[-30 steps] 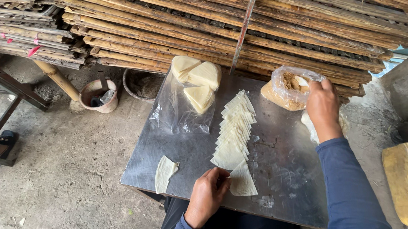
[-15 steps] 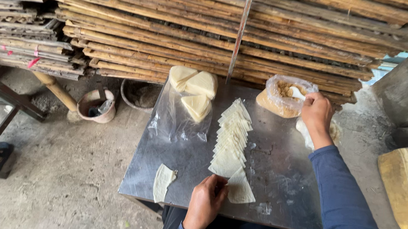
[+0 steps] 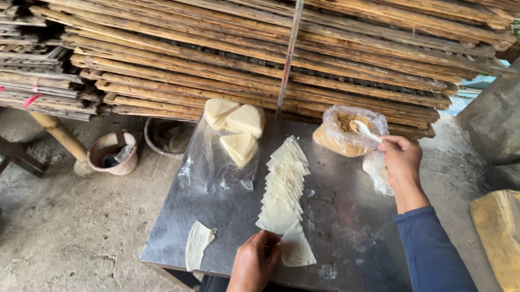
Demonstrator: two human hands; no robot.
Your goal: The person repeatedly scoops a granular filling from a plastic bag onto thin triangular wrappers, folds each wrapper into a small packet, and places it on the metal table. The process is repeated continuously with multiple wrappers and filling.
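Observation:
My left hand [image 3: 254, 267] rests on the near end of a row of pale triangular dough wrappers [image 3: 284, 186] fanned along a metal table [image 3: 351, 230], its fingers touching the lowest wrapper [image 3: 297, 250]. My right hand [image 3: 401, 162] holds a white spoon [image 3: 363, 130] over a clear plastic bag of brown filling [image 3: 342, 136] at the table's far right. A single folded wrapper [image 3: 197, 244] lies alone at the near left corner. A clear bag with thick stacks of wrappers [image 3: 237, 129] sits at the far left of the table.
Stacked bamboo trays [image 3: 248, 49] rise behind the table. A small pot [image 3: 112, 153] and a dark basin [image 3: 167, 135] sit on the concrete floor to the left. A yellow board [image 3: 510, 239] lies at the right, beside a grey wall.
My right hand has lifted slightly from the filling bag, and the white spoon now shows above it. My left hand stays on the lowest wrapper.

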